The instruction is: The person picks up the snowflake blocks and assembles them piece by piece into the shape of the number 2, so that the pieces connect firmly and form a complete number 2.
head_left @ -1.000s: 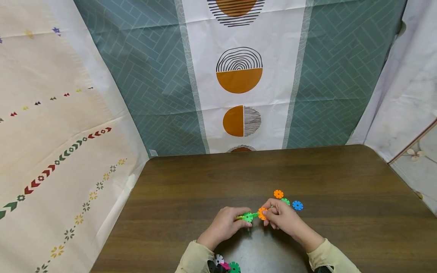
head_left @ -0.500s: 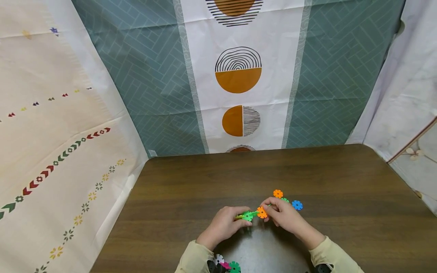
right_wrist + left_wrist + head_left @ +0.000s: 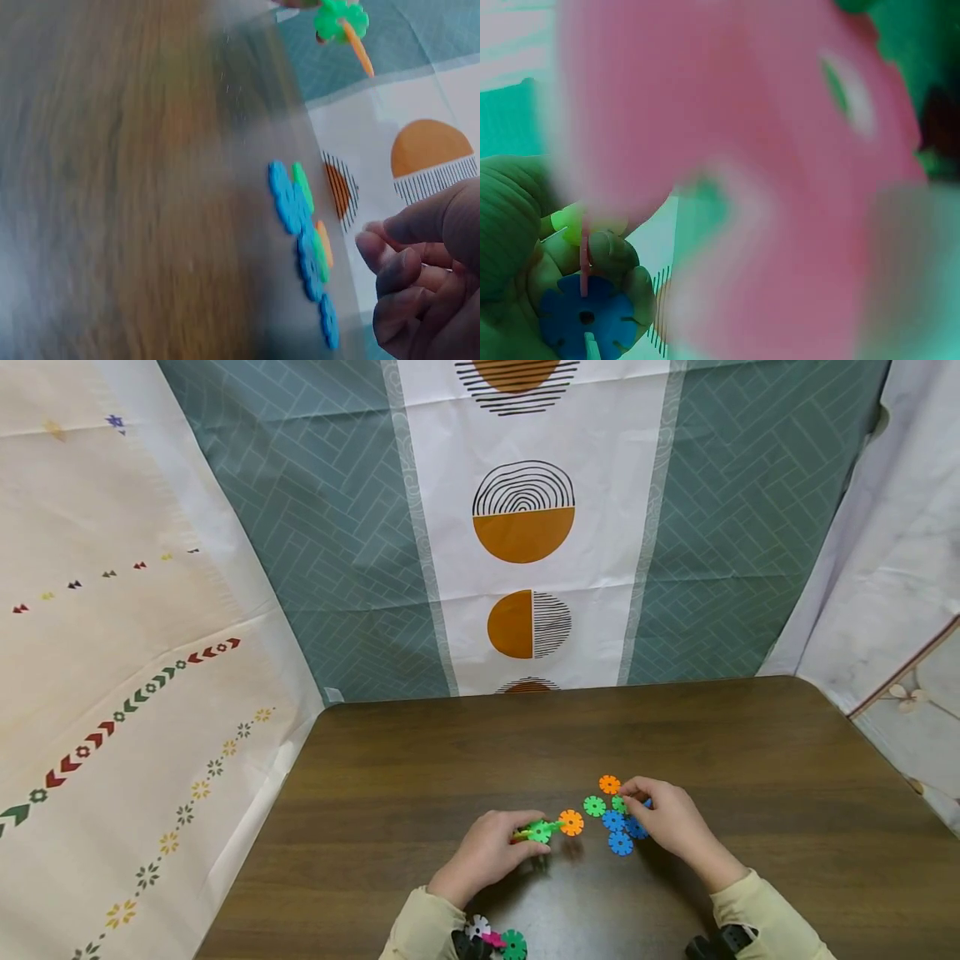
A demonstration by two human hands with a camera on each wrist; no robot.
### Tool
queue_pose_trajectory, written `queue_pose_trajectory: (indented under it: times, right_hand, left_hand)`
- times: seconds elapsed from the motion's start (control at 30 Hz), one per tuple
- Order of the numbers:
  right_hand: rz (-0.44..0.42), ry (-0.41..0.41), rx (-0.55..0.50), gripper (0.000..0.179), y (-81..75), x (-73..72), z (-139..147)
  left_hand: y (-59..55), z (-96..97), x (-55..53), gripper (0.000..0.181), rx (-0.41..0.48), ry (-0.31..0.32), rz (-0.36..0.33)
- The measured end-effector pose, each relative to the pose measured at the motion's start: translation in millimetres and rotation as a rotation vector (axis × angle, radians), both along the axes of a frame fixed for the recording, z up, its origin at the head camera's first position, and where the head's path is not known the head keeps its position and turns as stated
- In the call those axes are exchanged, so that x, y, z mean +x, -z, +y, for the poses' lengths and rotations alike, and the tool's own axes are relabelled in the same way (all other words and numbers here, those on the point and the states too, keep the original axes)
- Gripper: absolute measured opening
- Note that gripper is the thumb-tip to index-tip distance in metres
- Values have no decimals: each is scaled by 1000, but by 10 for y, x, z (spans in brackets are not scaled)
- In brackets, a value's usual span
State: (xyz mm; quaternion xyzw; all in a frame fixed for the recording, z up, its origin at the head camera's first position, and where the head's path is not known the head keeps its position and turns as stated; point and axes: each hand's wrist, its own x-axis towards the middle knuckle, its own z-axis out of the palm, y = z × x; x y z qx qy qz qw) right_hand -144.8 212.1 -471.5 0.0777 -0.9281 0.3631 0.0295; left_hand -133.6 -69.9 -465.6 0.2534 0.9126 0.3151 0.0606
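Observation:
My left hand (image 3: 489,852) grips a joined string of notched plastic discs. From its fingertips a bright green disc (image 3: 540,832) sticks out, with an orange disc (image 3: 572,822) slotted on the end. A blue disc (image 3: 585,319) and yellow-green one (image 3: 570,223) show by the palm in the left wrist view. My right hand (image 3: 667,814) hovers at the loose discs, its fingers loosely curled and holding nothing visible in the right wrist view. Around it lie an orange disc (image 3: 610,785), green discs (image 3: 594,806) and several blue discs (image 3: 620,843), one partly hidden.
White (image 3: 478,927), pink (image 3: 492,939) and dark green discs (image 3: 514,945) show beside the left wrist. A large blurred pink disc (image 3: 705,97) fills much of the left wrist view. Patterned cloths (image 3: 352,527) hang behind the brown table (image 3: 420,752).
My right hand has let go of the orange disc and moved right to the loose discs, uncovering green and blue ones. The left hand keeps its hold, nearly still.

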Motion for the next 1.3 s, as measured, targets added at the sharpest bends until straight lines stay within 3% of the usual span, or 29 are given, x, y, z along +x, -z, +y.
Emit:
queue_pose_trajectory:
  times: [0.2, 0.4, 0.93, 1.3]
  right_hand:
    - [70, 39, 152, 13, 21, 11, 140]
    - [28, 63, 259, 24, 56, 27, 258]
    - [-15, 57, 277, 21, 91, 12, 295]
    - [-3, 35, 270, 21, 89, 51, 309]
  left_hand:
    - [-12, -29, 1, 34, -12, -6, 3]
    - [-22, -31, 5, 32, -1, 0, 6]
    - [-37, -29, 6, 33, -3, -8, -23]
    - [-106, -15, -1, 33, -57, 25, 38]
